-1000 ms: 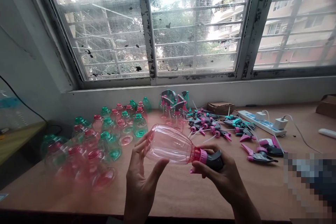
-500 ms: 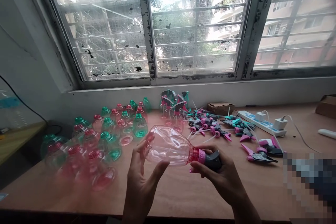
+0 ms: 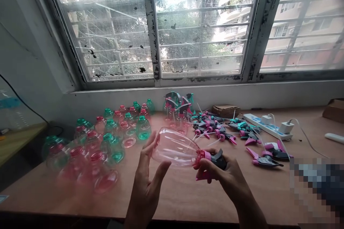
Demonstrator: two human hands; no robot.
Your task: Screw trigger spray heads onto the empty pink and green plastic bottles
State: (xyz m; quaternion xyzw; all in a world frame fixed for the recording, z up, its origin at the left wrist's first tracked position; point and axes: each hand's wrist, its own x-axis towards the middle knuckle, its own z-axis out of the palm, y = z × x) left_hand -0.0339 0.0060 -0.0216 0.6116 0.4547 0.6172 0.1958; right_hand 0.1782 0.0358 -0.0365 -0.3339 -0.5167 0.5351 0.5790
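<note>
A clear pink spray bottle [image 3: 176, 148] lies on its side in the air above the table, its base to the left. My left hand [image 3: 147, 177] cups the base end, fingers behind it and thumb at the lower edge. My right hand [image 3: 224, 175] grips the black and pink spray head [image 3: 219, 159] at the bottle's neck, its fingers wrapped around the collar and trigger. The head sits on the neck; how tightly it is screwed cannot be seen. The bottle looks empty.
Several open pink and green bottles [image 3: 92, 141] stand at the left. Bottles with spray heads [image 3: 177, 105] stand at the back, beside a pile of loose spray heads [image 3: 212, 127]. A power strip [image 3: 266, 125] with plugs and a cardboard box [image 3: 334, 109] are to the right.
The spray head has turned about the bottle's axis, so its pink trigger now shows below my right hand. The bottle has shifted slightly right, and my left hand's grip looks looser.
</note>
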